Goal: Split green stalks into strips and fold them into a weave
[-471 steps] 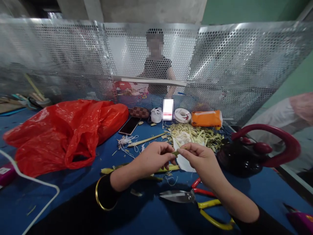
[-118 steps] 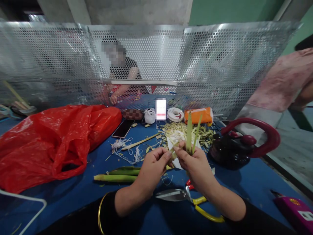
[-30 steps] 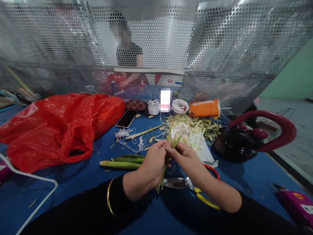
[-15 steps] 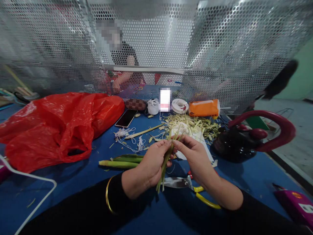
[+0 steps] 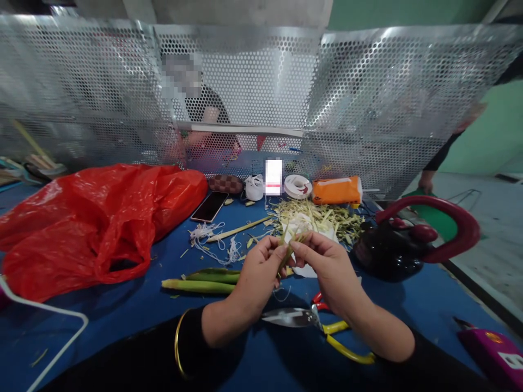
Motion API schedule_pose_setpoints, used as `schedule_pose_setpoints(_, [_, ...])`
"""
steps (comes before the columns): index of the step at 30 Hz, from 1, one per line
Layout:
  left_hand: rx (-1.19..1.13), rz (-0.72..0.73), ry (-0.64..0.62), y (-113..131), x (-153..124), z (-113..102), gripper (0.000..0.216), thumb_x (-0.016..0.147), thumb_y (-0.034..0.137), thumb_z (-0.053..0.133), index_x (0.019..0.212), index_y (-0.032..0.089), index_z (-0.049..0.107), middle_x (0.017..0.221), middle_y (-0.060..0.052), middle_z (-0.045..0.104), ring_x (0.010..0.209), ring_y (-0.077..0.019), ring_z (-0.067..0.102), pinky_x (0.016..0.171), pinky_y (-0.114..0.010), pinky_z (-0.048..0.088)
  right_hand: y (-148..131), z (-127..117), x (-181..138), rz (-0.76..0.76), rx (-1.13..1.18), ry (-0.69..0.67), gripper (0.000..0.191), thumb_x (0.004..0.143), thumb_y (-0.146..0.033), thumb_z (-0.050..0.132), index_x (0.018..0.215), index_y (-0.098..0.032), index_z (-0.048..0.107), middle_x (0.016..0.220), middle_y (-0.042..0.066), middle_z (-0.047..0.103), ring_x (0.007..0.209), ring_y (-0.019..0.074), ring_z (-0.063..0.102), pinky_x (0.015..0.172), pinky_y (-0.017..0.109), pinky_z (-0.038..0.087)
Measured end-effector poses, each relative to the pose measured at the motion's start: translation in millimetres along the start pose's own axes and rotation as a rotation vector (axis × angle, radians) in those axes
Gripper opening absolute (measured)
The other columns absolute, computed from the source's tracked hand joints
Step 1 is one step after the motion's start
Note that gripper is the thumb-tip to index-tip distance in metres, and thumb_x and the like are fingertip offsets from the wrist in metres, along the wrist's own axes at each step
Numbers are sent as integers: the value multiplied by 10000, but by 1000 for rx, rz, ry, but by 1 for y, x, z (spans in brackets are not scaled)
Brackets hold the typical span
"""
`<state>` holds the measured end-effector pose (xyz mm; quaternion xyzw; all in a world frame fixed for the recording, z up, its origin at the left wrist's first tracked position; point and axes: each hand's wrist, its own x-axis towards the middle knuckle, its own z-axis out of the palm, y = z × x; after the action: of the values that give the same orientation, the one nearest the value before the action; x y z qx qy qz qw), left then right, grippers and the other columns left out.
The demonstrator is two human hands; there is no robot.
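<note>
Close together, both hands [image 5: 261, 268] pinch green strips [image 5: 286, 258].

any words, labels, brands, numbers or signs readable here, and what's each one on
No text reads with certainty.
Purple boxy object at right: white label, its mark too blurred to tell.
White round spool: dark red marking, illegible.
Bright white upright rectangle: pixelated, unreadable.
Orange soft-looking packet: no legible print.

On the surface [image 5: 122, 313], shears [image 5: 292, 317] lie in front of the shavings pile [image 5: 345, 222]; the spool [image 5: 291, 188] sits behind it, the kettle [image 5: 388, 256] right. The plastic bag [image 5: 110, 212] lies left, the phone [image 5: 210, 207] just beside it.
</note>
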<state>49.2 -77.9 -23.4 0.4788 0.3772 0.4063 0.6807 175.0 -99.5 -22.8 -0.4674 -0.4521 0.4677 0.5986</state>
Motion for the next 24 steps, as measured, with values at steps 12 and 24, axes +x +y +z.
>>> schedule_pose_setpoints(12, [317,176,-63,0,-2,-6,333,889,360,487,616,181,552,557,20,474,504,-110,383,500,-228,274,-1,-5,3,-23,-151,13,154,730,-320,697,790,-192,638,597,-32,559,548,115,466,514,251,375])
schedule_pose_setpoints(24, [491,212,-129,4,-2,-6,290,910,296,420,698,180,581,604,23,453,578,-127,408,560,-240,294,-15,-10,4,16,-139,-128,126,741,-291,677,707,-191,607,557,-33,576,549,118,528,562,266,444])
